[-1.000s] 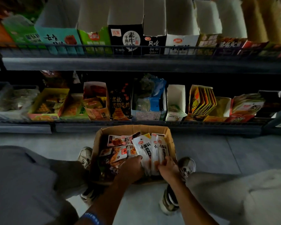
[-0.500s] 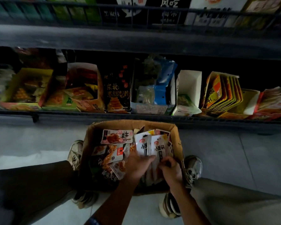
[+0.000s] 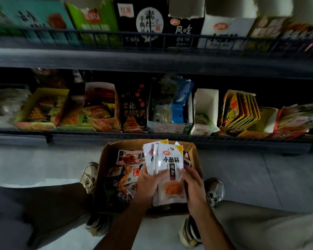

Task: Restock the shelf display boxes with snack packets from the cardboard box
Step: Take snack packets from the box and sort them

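Over the cardboard box (image 3: 194,156) on the floor, both hands clasp a fanned stack of white snack packets (image 3: 167,165): left hand (image 3: 149,184) and right hand (image 3: 192,184) gripping opposite edges. Display boxes (image 3: 205,109) line the lower shelf beyond.

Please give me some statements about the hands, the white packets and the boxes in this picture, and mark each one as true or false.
1. Both the left hand and the right hand hold the white snack packets. True.
2. The cardboard box stands on the upper shelf. False: it stands on the floor, between the person's shoes.
3. The white display box on the lower shelf is packed full. False: it looks nearly empty.
4. Other packets still lie in the cardboard box. True.
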Demonstrator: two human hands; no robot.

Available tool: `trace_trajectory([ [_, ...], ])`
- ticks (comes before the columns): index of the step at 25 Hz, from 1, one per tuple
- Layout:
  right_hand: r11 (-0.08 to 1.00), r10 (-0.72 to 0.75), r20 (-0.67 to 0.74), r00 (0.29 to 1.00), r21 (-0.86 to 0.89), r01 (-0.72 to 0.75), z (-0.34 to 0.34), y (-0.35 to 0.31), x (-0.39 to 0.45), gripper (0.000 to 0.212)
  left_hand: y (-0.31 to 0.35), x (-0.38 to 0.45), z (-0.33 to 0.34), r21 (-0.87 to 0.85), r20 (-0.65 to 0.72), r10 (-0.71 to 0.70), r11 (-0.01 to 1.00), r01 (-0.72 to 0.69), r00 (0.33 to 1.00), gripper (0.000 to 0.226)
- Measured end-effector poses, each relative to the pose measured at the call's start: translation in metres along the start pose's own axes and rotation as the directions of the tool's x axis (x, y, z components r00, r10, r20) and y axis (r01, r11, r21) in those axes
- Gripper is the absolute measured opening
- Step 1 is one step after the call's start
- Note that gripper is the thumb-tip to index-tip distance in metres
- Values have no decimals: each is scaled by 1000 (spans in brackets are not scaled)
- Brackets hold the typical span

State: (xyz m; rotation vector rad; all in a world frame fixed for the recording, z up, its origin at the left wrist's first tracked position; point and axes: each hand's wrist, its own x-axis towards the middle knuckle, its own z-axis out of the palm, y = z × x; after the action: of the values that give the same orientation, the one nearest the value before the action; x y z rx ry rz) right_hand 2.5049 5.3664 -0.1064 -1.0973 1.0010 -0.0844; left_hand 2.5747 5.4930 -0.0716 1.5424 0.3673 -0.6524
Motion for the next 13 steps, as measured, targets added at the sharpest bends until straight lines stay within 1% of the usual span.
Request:
trace_trajectory([
  [1, 998, 24, 19, 1000, 60, -25, 4, -9, -4, 23, 8, -5, -5, -53, -8, -14, 999, 13, 1000, 26],
  [2, 998, 31, 62, 998, 55, -34, 6, -19, -9, 27, 16, -10, -9, -119, 17, -36, 992, 38, 999, 30],
  [4, 995, 16, 133, 991, -105, -2, 11, -37, -22, 34, 31, -22, -15, -203, 105, -58, 976, 79, 993, 46],
  [5, 986, -11, 136, 991, -165, 33, 13, -41, -29, 32, 38, -27, -18, -227, 140, -55, 970, 86, 989, 49],
  [7, 992, -49, 54, 997, -113, 55, 17, -46, -43, 29, 51, -38, -25, -260, 181, -39, 962, 86, 983, 50],
  [8, 998, -43, -8, 999, -55, 42, 19, -51, -50, 33, 58, -44, -28, -287, 194, -34, 954, 90, 980, 52],
  [9, 999, -43, 12, 999, 16, 42, 21, -56, -55, 41, 65, -47, -29, -307, 190, -20, 948, 78, 982, 50],
  [10, 994, -28, 122, 992, 111, 14, 24, -66, -61, 46, 72, -50, -29, -308, 171, -1, 950, 54, 985, 45],
  [11, 985, -20, 258, 966, 169, -24, 28, -77, -67, 47, 80, -54, -27, -293, 140, 23, 956, 20, 990, 39],
  [12, 988, -34, 348, 937, 154, -22, 32, -92, -77, 42, 89, -58, -26, -277, 113, 59, 961, -25, 992, 37],
  [13, 996, -48, 389, 920, 92, 13, 36, -105, -84, 37, 100, -62, -26, -260, 106, 101, 963, -71, 989, 39],
])
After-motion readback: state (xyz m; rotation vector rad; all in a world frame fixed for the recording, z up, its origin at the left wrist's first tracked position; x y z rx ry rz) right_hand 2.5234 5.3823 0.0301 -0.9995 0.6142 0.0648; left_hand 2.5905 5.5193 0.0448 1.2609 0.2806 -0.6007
